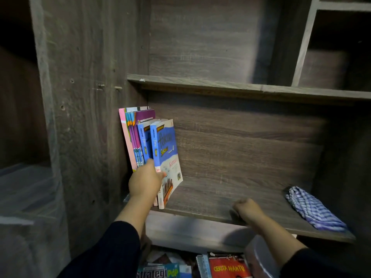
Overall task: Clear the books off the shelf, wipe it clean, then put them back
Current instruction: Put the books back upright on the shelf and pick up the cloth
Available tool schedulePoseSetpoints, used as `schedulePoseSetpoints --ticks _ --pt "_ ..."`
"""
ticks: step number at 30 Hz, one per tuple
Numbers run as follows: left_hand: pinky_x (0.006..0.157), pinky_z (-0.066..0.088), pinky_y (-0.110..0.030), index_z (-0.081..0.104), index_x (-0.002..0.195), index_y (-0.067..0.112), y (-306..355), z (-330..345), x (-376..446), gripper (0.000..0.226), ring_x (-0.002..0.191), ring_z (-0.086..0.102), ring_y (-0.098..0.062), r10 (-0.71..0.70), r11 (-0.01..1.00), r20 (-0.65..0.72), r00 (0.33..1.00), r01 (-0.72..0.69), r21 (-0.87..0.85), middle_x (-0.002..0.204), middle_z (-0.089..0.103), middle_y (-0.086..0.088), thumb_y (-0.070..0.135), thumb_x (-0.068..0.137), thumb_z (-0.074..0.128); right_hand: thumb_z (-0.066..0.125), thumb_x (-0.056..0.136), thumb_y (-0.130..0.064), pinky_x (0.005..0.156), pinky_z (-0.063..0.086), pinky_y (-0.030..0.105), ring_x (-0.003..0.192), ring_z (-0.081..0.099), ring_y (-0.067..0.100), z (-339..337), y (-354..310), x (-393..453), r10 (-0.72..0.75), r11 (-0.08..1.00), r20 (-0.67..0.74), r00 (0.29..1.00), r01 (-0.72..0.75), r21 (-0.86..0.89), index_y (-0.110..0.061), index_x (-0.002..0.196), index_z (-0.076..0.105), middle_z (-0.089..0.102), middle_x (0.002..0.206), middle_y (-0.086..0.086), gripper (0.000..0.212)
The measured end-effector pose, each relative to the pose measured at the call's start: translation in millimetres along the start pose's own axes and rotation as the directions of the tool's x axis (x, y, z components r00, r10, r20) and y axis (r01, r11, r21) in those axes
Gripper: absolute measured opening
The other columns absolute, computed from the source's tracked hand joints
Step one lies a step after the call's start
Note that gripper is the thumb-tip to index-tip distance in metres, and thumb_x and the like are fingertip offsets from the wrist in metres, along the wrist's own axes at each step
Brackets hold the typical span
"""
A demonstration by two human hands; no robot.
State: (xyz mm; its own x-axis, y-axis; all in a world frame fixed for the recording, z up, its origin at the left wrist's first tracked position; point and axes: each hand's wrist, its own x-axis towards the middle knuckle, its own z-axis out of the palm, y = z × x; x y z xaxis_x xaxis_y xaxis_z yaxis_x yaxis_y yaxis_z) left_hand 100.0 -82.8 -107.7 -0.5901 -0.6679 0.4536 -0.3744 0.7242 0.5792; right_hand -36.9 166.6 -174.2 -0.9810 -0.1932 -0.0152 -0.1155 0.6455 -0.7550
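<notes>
The blue book (167, 157) stands upright, spine tall, at the row's (138, 137) right end, directly ahead of the left hand (145, 180) clamped on its lower spine. The right hand (248, 210), farther off, is fisted on the shelf's (251, 189) front edge, apparently empty; the checked cloth (313, 209) lies beyond it.

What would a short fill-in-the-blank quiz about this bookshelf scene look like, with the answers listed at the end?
1. The left hand holds upright books at the ____ end of the shelf.
2. The checked cloth lying at the shelf's right end is white and ____.
3. The right hand rests at the shelf's ____ edge, holding nothing.
4. Below the shelf, the book titled Cerita Hantu has a ____ cover.

Answers: left; blue; front; red
</notes>
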Motion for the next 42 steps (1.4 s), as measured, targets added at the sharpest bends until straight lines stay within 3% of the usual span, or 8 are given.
schedulePoseSetpoints --ticks 4,7,9,13,27,31,35,42 --pt "0.056 0.045 -0.028 0.061 0.092 0.014 5.6 4.8 -15.8 0.025 0.075 0.066 -0.023 0.16 0.917 0.031 0.987 -0.16 0.366 0.085 0.068 -0.004 0.039 0.09 0.056 0.055 0.082 0.001 0.042 0.032 0.017 0.042 0.046 0.014 3.7 0.6 -2.4 -0.016 1.0 0.035 0.999 0.017 -0.021 -0.013 0.045 0.056 0.047 0.03 -0.005 0.039" --pt "0.081 0.05 -0.037 0.061 0.101 0.014 13.4 24.4 -24.1 0.021 0.096 0.064 -0.026 0.616 0.635 0.186 0.765 -0.622 0.458 0.099 0.067 -0.008 0.015 0.08 0.065 0.056 0.084 0.0 0.042 0.032 0.018 0.043 0.046 0.013 3.3 0.7 -2.8 -0.014 1.0 0.033 0.999 0.014 -0.022 -0.012 0.048 0.057 0.046 0.027 -0.006 0.038" --pt "0.114 0.022 -0.05 0.057 0.121 0.015 7.7 42.5 -28.5 0.036 0.135 0.037 -0.029 0.622 0.473 0.434 0.652 -0.754 0.456 0.132 0.053 -0.009 0.01 0.086 0.054 0.056 0.084 -0.001 0.043 0.032 0.018 0.043 0.046 0.013 2.8 1.3 -1.9 -0.015 0.999 0.027 1.0 0.016 -0.033 -0.013 0.047 0.057 0.046 0.027 -0.006 0.039" --pt "0.105 -0.024 -0.055 0.052 0.132 0.011 -16.9 67.9 -26.8 0.038 0.147 0.01 -0.035 0.462 0.333 0.561 0.687 -0.72 0.608 0.145 0.044 -0.011 0.018 0.095 0.044 0.057 0.087 -0.011 0.063 0.039 0.023 0.068 0.059 0.022 6.7 -0.2 0.9 0.001 0.995 0.019 1.0 0.001 -0.096 -0.017 0.054 0.057 0.061 0.06 0.004 0.033" --pt "0.117 0.012 -0.05 0.061 0.108 0.012 -20.6 70.0 -36.0 0.024 0.121 0.049 -0.032 0.513 0.452 0.475 0.715 -0.695 0.559 0.11 0.066 -0.01 0.012 0.087 0.049 0.047 0.095 -0.031 0.065 0.042 0.027 0.079 0.063 0.023 30.2 -29.4 -52.8 -0.238 0.932 0.087 0.967 0.252 -0.259 -0.022 0.076 0.062 0.07 0.086 0.007 0.025" --pt "0.068 0.036 -0.031 0.058 0.056 0.017 -30.5 54.1 -60.7 0.016 0.05 0.06 -0.022 0.693 0.528 0.277 0.666 -0.73 0.434 0.047 0.06 -0.002 0.025 0.069 0.053 0.05 0.092 -0.023 0.061 0.049 0.027 0.058 0.057 0.009 54.5 -29.6 -74.1 -0.309 0.936 0.299 0.903 0.345 -0.074 -0.029 0.073 0.061 0.064 0.066 -0.005 0.023" --pt "0.054 0.045 -0.023 0.059 0.048 0.015 -68.0 59.5 -94.9 0.031 0.04 0.055 -0.021 0.641 0.617 0.256 0.724 -0.684 0.389 0.041 0.056 -0.003 0.033 0.065 0.041 0.051 0.092 -0.013 0.059 0.047 0.022 0.055 0.054 0.011 92.6 -12.9 -88.2 -0.279 0.946 0.423 0.862 0.323 -0.032 -0.026 0.069 0.06 0.06 0.062 -0.004 0.028" --pt "0.078 0.048 -0.033 0.059 0.114 0.013 -144.0 105.6 -137.8 0.033 0.095 0.065 -0.028 0.292 0.742 0.538 0.791 -0.542 0.394 0.102 0.07 -0.009 0.029 0.089 0.043 0.049 0.088 -0.012 0.052 0.035 0.022 0.068 0.055 0.026 166.3 54.5 -81.8 -0.058 0.95 0.535 0.843 0.212 -0.231 -0.016 0.06 0.05 0.052 0.066 0.011 0.029"
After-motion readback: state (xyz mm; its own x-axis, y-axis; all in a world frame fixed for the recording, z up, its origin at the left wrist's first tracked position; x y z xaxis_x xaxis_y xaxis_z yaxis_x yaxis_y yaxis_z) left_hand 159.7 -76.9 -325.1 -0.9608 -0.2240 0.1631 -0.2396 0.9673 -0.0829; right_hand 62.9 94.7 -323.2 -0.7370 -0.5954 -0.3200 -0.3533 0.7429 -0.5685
